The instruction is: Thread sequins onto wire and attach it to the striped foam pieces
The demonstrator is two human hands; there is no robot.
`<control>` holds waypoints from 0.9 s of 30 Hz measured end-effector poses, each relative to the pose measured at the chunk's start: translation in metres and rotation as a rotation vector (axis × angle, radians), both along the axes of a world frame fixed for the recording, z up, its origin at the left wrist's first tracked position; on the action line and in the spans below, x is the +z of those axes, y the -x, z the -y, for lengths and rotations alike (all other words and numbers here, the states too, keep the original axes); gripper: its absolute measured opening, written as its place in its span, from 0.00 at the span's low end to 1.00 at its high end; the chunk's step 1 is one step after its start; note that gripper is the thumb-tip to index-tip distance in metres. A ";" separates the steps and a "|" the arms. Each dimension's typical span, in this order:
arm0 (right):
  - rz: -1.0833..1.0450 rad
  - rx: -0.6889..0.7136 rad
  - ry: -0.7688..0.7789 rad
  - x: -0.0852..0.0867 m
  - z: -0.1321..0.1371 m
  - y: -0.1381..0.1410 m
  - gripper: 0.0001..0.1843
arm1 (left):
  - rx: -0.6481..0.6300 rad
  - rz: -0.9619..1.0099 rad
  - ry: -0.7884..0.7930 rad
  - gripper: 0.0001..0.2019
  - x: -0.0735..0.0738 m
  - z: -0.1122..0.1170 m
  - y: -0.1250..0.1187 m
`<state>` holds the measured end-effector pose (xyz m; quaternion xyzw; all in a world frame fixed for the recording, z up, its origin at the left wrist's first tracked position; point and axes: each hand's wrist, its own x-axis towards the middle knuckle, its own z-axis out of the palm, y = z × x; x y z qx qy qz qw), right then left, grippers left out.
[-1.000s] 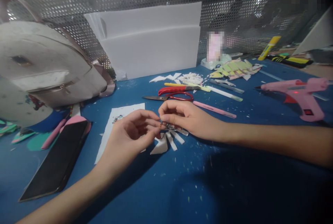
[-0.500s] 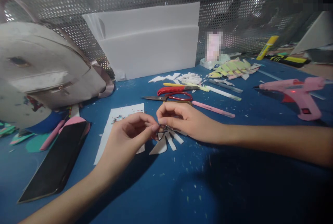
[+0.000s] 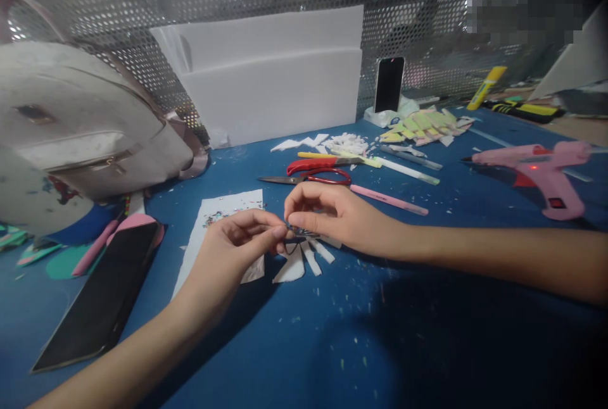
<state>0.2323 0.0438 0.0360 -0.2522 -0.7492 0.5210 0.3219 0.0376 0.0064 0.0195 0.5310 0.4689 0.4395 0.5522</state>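
Note:
My left hand (image 3: 237, 241) and my right hand (image 3: 327, 213) meet at the middle of the blue table, fingertips almost touching. Both are closed in a pinch on a thin dark string (image 3: 295, 248), which hangs in a small loop below the fingers. Its ends are hidden by the fingertips. Under the hands lie several white foam strips (image 3: 311, 258), fanned out. Beside my left hand is a white paper (image 3: 192, 263) scattered with tiny coloured beads or sequins. Just beyond my right hand rest red-handled scissors (image 3: 327, 175).
A pink glue gun (image 3: 536, 168) with a red light lies at right. A dark phone (image 3: 99, 295) lies at left, near a white backpack (image 3: 90, 118). Behind are white foam pieces (image 3: 349, 143), pens (image 3: 389, 200), a standing phone (image 3: 389, 86) and a white board (image 3: 280, 92).
Both hands stay nearly in place, still pinching at the same spot. The right fingers have shifted very slightly up and left. Objects on the table have not moved.

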 end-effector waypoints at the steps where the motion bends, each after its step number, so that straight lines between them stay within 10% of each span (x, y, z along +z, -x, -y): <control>1: 0.004 -0.001 -0.022 0.000 0.000 -0.001 0.07 | 0.003 0.002 0.000 0.03 0.000 0.000 0.000; 27: 0.160 -0.087 -0.155 0.003 -0.010 -0.019 0.05 | 0.052 -0.084 -0.069 0.04 -0.001 0.001 0.000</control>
